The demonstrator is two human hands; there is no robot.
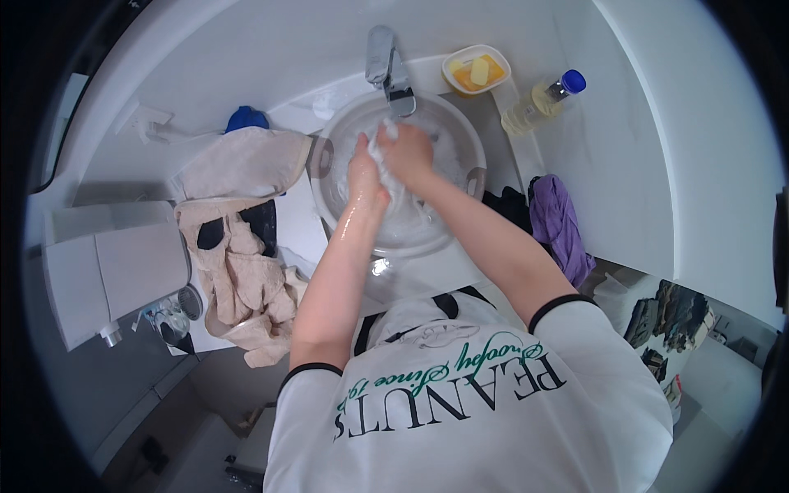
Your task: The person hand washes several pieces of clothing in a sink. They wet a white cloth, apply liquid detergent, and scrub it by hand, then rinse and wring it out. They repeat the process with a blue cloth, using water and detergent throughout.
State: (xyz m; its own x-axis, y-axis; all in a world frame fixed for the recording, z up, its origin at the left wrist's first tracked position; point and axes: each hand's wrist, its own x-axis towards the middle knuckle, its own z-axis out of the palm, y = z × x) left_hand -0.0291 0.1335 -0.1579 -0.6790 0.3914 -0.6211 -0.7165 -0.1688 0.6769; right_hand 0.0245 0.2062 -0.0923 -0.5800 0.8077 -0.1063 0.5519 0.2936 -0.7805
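Note:
Sudsy water fills a light grey plastic basin (pixel 453 111) that stands in the sink below a chrome faucet (pixel 400 92). Over the water, my left hand (pixel 365 169) and my right hand (pixel 410 151) are close together, both gripping a wet white cloth (pixel 381 154). A fold of the cloth pokes up between the fingers of the right hand. Its lower part hangs into the foam and is partly hidden by my hands. Water glistens on my left wrist and forearm.
Behind the basin sits a tub with yellow soap (pixel 479 71); right of it, a blue-capped bottle (pixel 533 110). Purple cloth (pixel 558 225) and black cloth (pixel 508 208) lie at right. Beige towels (pixel 246 277), a blue object (pixel 246 119) and a white cabinet (pixel 117 265) are at left.

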